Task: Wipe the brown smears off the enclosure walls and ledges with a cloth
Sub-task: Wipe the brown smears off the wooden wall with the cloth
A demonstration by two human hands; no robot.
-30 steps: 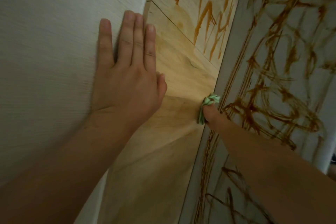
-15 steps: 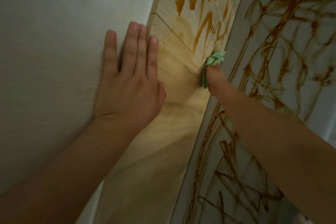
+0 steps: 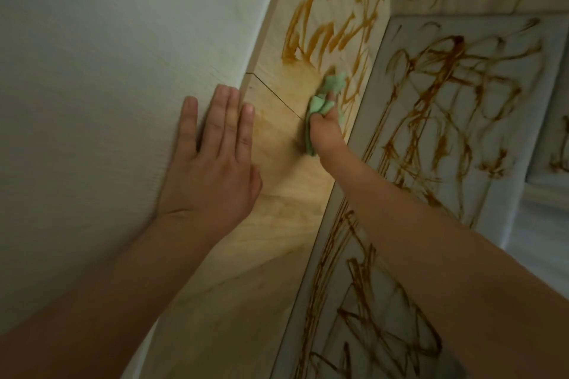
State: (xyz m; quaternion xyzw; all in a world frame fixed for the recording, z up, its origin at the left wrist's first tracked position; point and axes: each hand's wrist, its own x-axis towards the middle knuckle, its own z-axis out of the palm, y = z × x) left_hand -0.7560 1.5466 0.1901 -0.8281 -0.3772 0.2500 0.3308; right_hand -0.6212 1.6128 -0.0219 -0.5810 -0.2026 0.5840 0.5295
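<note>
Right now the right hand (image 3: 327,132) grips a bunched green cloth (image 3: 321,103), fingers curled round it, pressing it on the wooden wall panel (image 3: 277,169) just above the seam (image 3: 277,96), at the lower fringe of the brown smears (image 3: 332,31). The left hand (image 3: 212,169) lies flat on the white wall (image 3: 107,71), fingers straight, holding nothing. The wad looks small, perhaps already soiled, though blur hides that; it could drag residue back over cleaned wood.

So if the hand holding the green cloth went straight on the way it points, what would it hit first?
Probably the brown smears just above the cloth, on the wooden panel. The right hand points up along that panel, and nothing else shows in between.
</note>
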